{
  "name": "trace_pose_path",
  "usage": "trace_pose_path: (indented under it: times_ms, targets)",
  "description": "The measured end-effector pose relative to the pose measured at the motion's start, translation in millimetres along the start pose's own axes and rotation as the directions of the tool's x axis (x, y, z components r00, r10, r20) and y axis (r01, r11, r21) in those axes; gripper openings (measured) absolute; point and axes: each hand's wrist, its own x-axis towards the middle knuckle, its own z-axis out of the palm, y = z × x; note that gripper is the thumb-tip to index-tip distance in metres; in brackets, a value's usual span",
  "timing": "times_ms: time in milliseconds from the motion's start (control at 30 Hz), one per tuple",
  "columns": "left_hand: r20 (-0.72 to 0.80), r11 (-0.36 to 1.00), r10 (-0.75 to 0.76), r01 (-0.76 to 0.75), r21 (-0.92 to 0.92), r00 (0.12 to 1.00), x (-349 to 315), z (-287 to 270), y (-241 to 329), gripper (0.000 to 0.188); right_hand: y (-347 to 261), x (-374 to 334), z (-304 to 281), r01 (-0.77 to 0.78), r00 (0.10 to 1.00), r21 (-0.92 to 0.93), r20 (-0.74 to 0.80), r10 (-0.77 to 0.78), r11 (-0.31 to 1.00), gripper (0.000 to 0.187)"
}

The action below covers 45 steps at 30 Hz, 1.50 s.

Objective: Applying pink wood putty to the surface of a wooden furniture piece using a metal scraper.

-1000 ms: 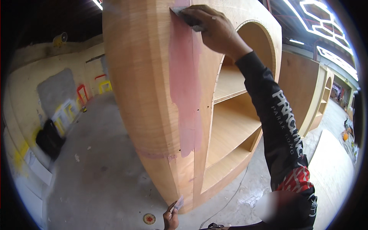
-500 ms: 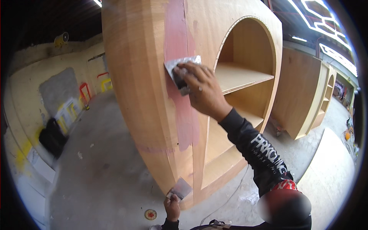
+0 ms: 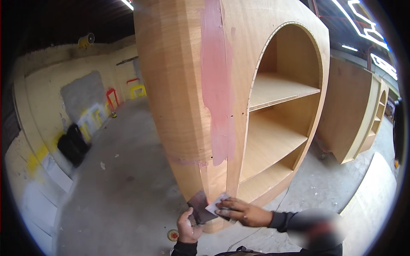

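My left hand (image 3: 189,229) grips a dark, flat putty plate (image 3: 200,210) by its lower left edge. My right hand (image 3: 247,212) holds a metal putty scraper (image 3: 219,204) against the plate's right side, and a bit of reddish putty shows where the two meet. Both hands are low, in front of the foot of a tall wooden cabinet (image 3: 177,81). Down the cabinet's rounded corner runs a long strip of pink putty (image 3: 218,81), smooth in the middle and ragged at the edges. Several small dark holes lie beside it.
An arched opening with shelves (image 3: 284,91) takes up the cabinet's right face. A similar cabinet (image 3: 344,106) stands behind at right, near a pale board (image 3: 367,192) on the floor. A round tin lid (image 3: 172,235) with red stuff lies by my left hand. Black wrapped things (image 3: 73,145) lean at the left wall.
My right hand has come down from the pink strip to the plate in my left hand, bringing the scraper with it. The view has shifted slightly left.
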Motion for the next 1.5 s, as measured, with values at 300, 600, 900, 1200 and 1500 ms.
trace_pose_path:
  times_ms: [300,600,900,1200,1500]
  targets:
    - [-0.093,0.964,0.262,-0.255,0.078,0.961,-9,-16,7,0.021,15,180,-264,-0.034,0.821,-0.848,-0.325,-0.469,0.529,0.065]
    - [-0.313,0.972,0.174,-0.113,0.204,0.934,-3,-27,-35,0.015,35,292,-339,-0.1,0.592,-0.875,-0.435,-0.679,0.473,0.046]
    - [-0.279,0.964,0.229,-0.178,0.195,0.933,-2,-51,-34,0.025,81,176,-154,-0.286,0.773,-0.795,-0.521,-0.362,0.534,0.053]
    - [-0.375,0.951,0.238,-0.137,0.276,0.896,-8,-10,-57,0.018,70,37,-32,-0.302,0.93,-0.543,-0.35,0.115,0.783,0.051]
    - [-0.185,0.979,0.072,-0.034,0.201,0.98,2,-11,-63,0.021,26,-69,28,-0.037,0.969,0.229,-0.229,0.09,0.973,0.062]
